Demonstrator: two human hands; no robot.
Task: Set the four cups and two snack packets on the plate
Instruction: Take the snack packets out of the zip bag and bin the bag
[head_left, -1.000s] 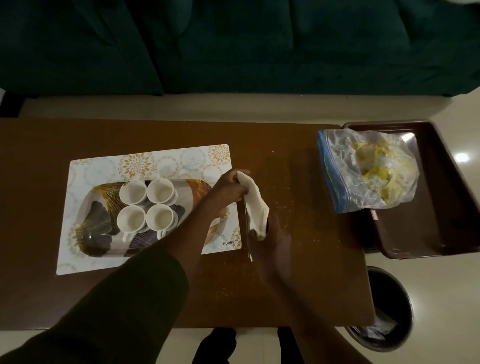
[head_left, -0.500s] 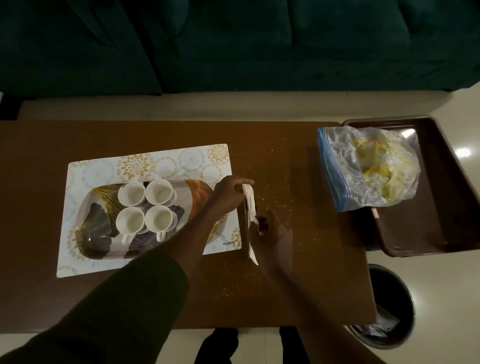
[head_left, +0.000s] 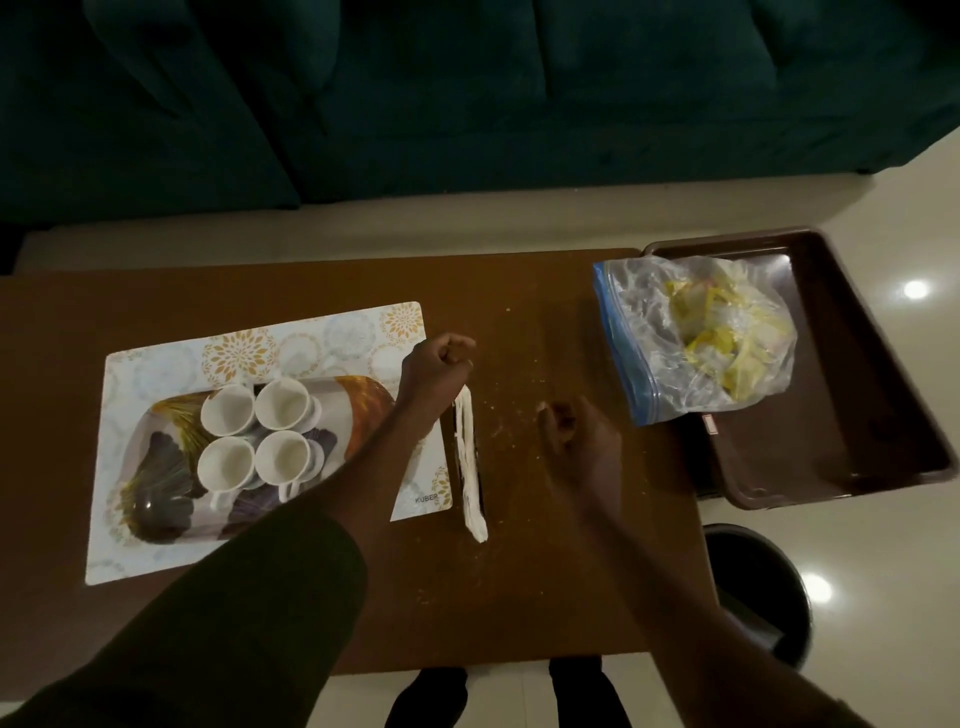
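Four white cups (head_left: 257, 439) stand together on the patterned plate (head_left: 156, 499), which lies on a floral placemat (head_left: 311, 338). A thin white packet (head_left: 467, 457) stands on its edge on the brown table (head_left: 519, 597), just right of the placemat. My left hand (head_left: 434, 371) reaches over the plate and its closed fingers pinch the packet's far end. Curled loosely above the table to the packet's right, my right hand (head_left: 576, 436) holds nothing. A clear zip bag (head_left: 691, 338) with yellow snack pieces lies at the right.
The zip bag rests partly on a dark brown tray (head_left: 852, 415) that overhangs the table's right end. A black bin (head_left: 758, 587) stands on the floor below it. Crumbs are scattered on the table. A dark green sofa (head_left: 467, 93) runs along the far side.
My right hand has let go of the white packet and moved right. The packet now stands narrow on its edge, held only by my left hand.
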